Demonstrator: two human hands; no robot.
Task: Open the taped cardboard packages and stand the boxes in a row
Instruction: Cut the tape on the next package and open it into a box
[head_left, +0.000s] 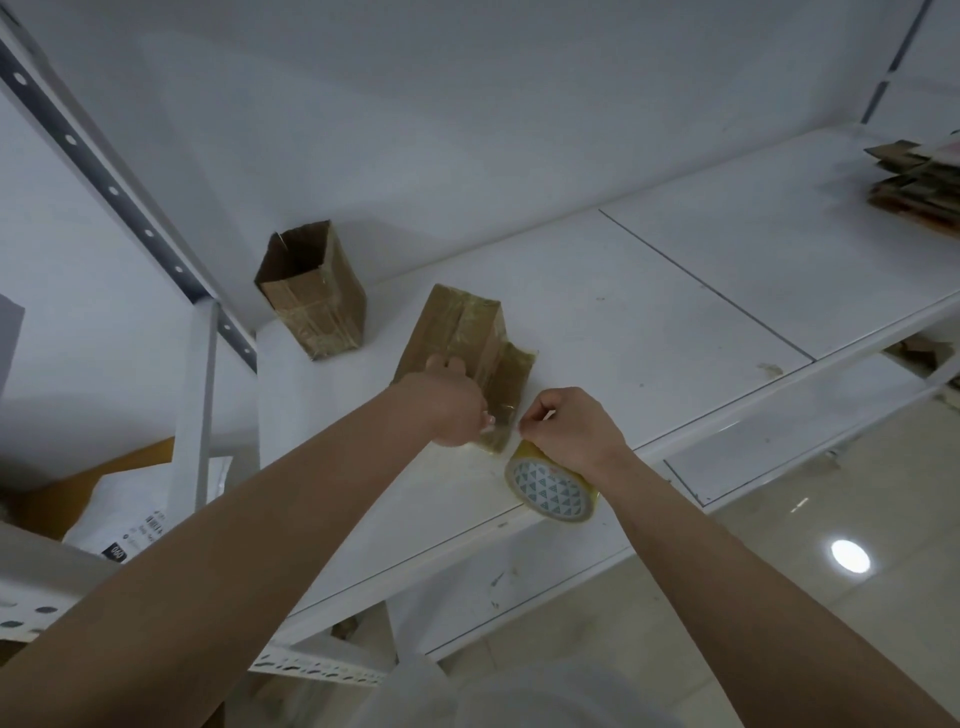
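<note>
1. Our left hand (451, 404) grips the near end of the taped package (457, 343), fingers curled over its top; the package lies on the white shelf (675, 322).
2. Our right hand (571, 431), just right of the package, curls its fingers around a tape roll (550, 488).
3. The package is brown cardboard under glossy tape, flattened.
4. Its long axis runs away from us; an open box (311, 293) stands upright left of the package.
</note>
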